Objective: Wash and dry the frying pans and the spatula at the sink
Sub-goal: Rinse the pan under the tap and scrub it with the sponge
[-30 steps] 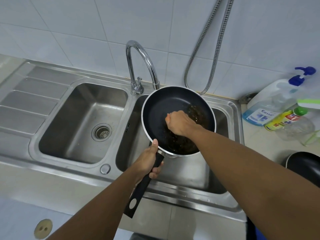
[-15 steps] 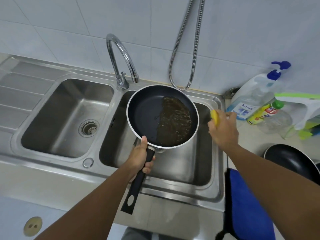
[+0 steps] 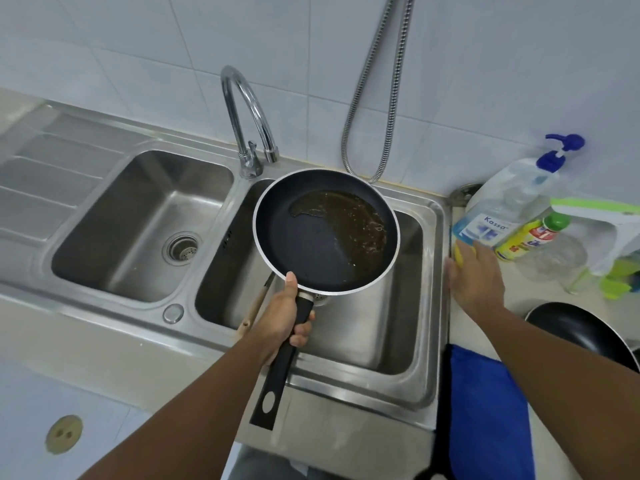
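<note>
A black frying pan point(image 3: 311, 244) with a silver rim hangs level over the right basin point(image 3: 408, 306), brown dirty water pooled in its far right half. My left hand point(image 3: 282, 317) grips its black handle. My right hand point(image 3: 476, 275) is down on the counter just right of the sink, its fingers over a yellow sponge point(image 3: 459, 253) that shows only at its edge. A wooden spatula handle point(image 3: 256, 306) leans in the right basin, mostly hidden by the pan. A second black pan point(image 3: 581, 332) lies on the counter at the right.
The faucet point(image 3: 247, 112) arches behind the pan, with a metal hose point(image 3: 374, 126) on the tiled wall. The left basin point(image 3: 114, 233) holds only its drain. Soap bottles point(image 3: 502, 209) crowd the back right counter. A blue cloth point(image 3: 485, 410) hangs over the counter's front edge.
My right hand left the pan's inside with the sponge and went right, down onto the counter by the bottles. The brown water has spread toward the pan's far side.
</note>
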`<act>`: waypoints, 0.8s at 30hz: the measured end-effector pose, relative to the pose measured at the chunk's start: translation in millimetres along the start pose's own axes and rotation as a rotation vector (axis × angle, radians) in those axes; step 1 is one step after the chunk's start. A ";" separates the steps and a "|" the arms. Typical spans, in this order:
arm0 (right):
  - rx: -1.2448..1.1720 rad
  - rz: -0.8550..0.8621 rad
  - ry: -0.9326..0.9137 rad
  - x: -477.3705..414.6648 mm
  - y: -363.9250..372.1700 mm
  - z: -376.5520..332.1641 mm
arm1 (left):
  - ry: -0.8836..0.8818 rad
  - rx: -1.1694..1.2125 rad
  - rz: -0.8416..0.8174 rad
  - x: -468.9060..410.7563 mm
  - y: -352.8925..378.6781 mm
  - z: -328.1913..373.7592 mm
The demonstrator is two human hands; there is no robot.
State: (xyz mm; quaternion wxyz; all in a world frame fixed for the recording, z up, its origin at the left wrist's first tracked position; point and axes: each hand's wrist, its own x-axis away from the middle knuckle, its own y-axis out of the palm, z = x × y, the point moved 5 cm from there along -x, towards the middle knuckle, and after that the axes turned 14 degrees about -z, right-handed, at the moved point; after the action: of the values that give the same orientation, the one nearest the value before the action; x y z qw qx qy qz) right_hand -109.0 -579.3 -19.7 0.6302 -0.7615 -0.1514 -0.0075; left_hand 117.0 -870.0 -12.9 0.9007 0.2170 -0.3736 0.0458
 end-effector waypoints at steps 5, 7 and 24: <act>-0.266 0.165 -0.341 3.6 -19.2 -92.9 | -0.041 -0.018 -0.003 8.6 -14.9 7.2; -0.330 0.155 -0.463 0.3 -26.0 -139.5 | -0.055 -0.030 -0.009 10.7 -24.8 9.8; -0.829 -0.865 -0.344 -148.5 -17.2 -418.3 | -0.111 -0.173 -0.093 0.1 -102.0 36.6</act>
State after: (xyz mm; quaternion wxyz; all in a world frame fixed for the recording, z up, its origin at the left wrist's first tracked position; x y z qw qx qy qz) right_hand -179.8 -1011.8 52.7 0.1887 -0.8030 -0.5297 -0.1976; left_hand 118.1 -977.5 -26.3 0.8952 0.1574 -0.4149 -0.0405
